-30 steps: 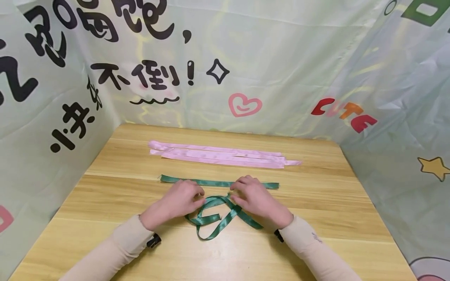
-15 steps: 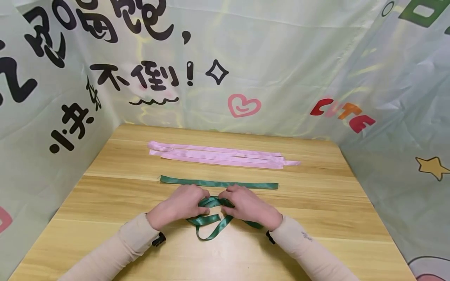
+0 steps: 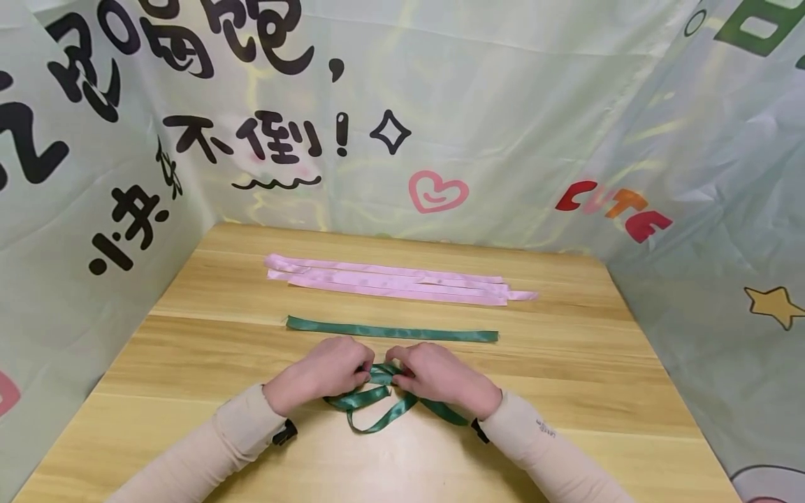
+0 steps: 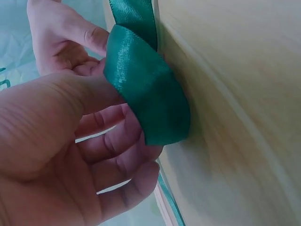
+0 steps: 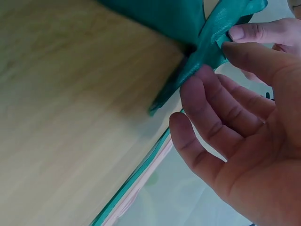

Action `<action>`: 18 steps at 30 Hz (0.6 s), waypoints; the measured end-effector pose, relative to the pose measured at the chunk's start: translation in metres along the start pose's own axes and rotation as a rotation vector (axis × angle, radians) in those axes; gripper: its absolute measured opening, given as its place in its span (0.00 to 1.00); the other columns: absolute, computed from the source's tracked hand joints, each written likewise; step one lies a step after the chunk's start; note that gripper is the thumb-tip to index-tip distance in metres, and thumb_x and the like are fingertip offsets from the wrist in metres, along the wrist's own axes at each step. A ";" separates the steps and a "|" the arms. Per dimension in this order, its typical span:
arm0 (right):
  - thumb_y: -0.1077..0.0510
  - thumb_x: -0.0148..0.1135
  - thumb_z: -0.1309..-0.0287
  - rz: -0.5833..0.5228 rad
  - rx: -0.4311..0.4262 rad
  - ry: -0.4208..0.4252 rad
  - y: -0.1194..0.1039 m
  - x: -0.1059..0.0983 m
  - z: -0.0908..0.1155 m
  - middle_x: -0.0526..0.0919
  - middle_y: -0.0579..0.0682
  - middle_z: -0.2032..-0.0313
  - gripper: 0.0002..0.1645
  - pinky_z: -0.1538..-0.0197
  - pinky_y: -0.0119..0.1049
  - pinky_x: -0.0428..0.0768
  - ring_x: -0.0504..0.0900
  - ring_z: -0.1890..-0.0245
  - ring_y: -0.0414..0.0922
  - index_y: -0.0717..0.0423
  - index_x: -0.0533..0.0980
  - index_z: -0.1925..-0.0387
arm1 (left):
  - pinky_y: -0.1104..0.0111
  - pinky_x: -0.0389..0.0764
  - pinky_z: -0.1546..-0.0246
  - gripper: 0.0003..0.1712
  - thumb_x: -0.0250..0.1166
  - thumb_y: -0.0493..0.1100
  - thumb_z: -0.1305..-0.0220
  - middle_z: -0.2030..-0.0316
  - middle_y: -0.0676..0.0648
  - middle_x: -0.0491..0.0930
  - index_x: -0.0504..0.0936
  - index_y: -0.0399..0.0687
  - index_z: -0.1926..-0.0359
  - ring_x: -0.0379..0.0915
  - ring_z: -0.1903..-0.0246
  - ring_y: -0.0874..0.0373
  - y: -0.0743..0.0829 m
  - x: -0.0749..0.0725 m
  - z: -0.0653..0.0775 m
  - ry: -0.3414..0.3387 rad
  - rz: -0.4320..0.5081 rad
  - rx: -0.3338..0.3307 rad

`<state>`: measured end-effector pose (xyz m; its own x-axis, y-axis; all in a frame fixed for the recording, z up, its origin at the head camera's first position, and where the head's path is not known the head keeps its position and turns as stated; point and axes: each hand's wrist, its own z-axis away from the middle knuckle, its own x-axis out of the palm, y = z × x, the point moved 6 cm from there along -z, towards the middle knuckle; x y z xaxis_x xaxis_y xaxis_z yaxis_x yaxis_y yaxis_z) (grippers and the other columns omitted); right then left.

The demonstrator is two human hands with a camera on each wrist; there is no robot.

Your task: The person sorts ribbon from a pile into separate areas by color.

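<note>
A loosely looped green satin ribbon (image 3: pixel 357 400) lies on the wooden table between my hands in the head view. My left hand (image 3: pixel 330 367) pinches it from the left. In the left wrist view a broad fold of the ribbon (image 4: pixel 146 89) covers the tip of the thumb, with the fingers bent behind. From the other side my right hand (image 3: pixel 443 374) grips the same bundle. The right wrist view has the ribbon (image 5: pixel 209 44) between thumb and fingertips, one end pointing down along the table. Both hands nearly meet; the part between them is partly hidden.
Beyond the hands a straight strip of green ribbon (image 3: pixel 393 332) lies flat across the table (image 3: pixel 390 475). Several pink ribbon strips (image 3: pixel 396 283) lie side by side farther back. A printed cloth (image 3: pixel 503 105) hangs around the table's back and sides.
Both hands have drawn back from the straight green strip and come closer together over the looped ribbon, which they now hold. The upper loops are gathered between them.
</note>
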<state>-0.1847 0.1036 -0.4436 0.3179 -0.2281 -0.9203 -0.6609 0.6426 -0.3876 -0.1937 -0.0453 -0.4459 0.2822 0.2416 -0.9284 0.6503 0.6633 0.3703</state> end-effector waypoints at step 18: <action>0.48 0.63 0.26 -0.149 -0.026 -0.008 0.000 -0.001 0.002 0.80 0.38 0.76 0.11 0.74 0.24 0.66 0.66 0.82 0.28 0.48 0.85 0.54 | 0.76 0.67 0.73 0.11 0.65 0.40 0.26 0.81 0.61 0.67 0.80 0.55 0.69 0.60 0.80 0.72 0.013 -0.005 -0.002 0.062 0.148 0.133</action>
<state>-0.1836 0.1052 -0.4427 0.4188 -0.3139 -0.8521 -0.6237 0.5826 -0.5211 -0.1881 -0.0365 -0.4364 0.3402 0.3750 -0.8623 0.6939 0.5188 0.4994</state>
